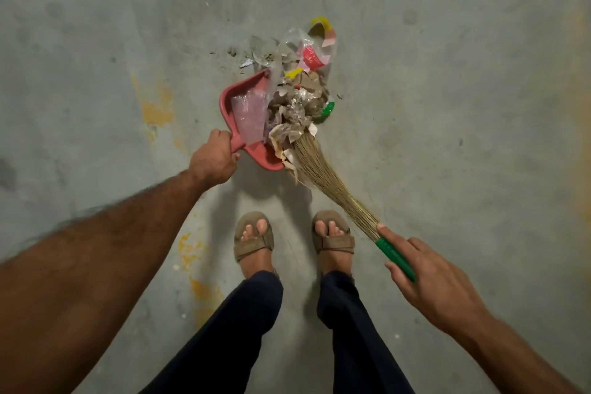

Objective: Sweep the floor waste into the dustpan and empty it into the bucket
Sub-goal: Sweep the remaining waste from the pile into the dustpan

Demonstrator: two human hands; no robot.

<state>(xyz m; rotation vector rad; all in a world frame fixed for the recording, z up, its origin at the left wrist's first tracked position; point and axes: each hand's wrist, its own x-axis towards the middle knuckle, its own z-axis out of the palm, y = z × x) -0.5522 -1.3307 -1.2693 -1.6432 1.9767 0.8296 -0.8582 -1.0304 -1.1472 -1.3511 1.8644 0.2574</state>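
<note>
A pink dustpan [231, 99] lies on the grey concrete floor, its mouth facing right. My left hand [212, 158] grips its short handle. A heap of waste [297, 99], made of crumpled paper, clear plastic and coloured wrappers, lies partly in the pan and partly on the floor beyond it. My right hand [425, 275] holds the green handle [395, 257] of a straw broom [323, 176]. The broom's bristle tips press against the heap at the pan's mouth. No bucket is in view.
My two feet in brown sandals [254, 241] stand just below the dustpan. Fine dust and small scraps [246, 57] lie on the floor left of the heap. Yellow paint stains [156, 109] mark the concrete at the left.
</note>
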